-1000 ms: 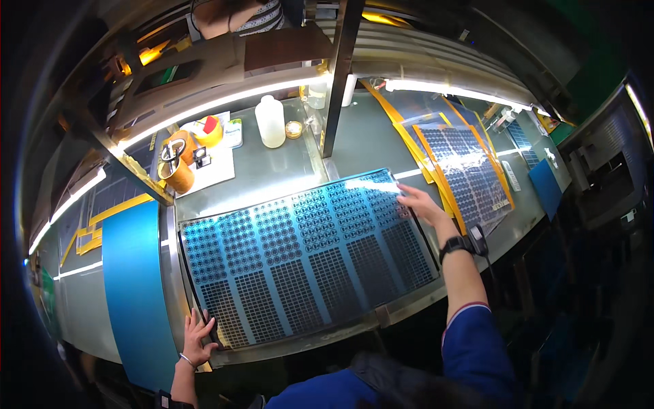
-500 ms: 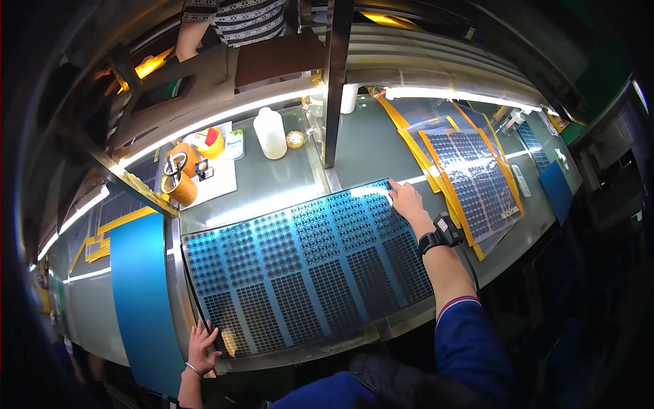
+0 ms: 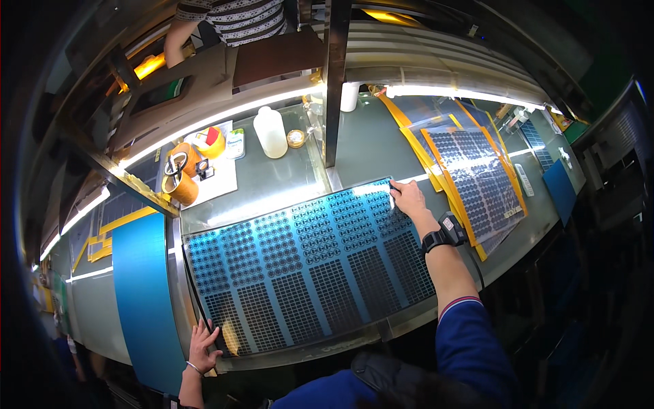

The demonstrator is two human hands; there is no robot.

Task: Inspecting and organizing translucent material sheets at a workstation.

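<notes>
A blue panel with a dark film sheet [image 3: 310,269] on it lies before me; rows of round marks cover its far half and fine grids its near half. My right hand [image 3: 410,200] is at the far right corner, thumb and forefinger closed on the sheet's edge. At the near left corner, my left hand [image 3: 202,349] rests with its fingers spread against the edge. What lies under its fingertips is hidden. A dark strap with a small box [image 3: 443,235] sits on my right wrist.
Left of the sheet lies a plain blue panel [image 3: 143,293]. Yellow-edged patterned films [image 3: 470,170] are stacked to the right. Behind stand a white bottle [image 3: 270,133], tape rolls [image 3: 182,187] and a metal post [image 3: 335,88]. Across the bench is a person in a striped top [image 3: 248,20].
Both my hands stay at the same corners, and the sheet lies as before. The view has shifted very slightly. Across the bench, the other person's arm has moved a little left.
</notes>
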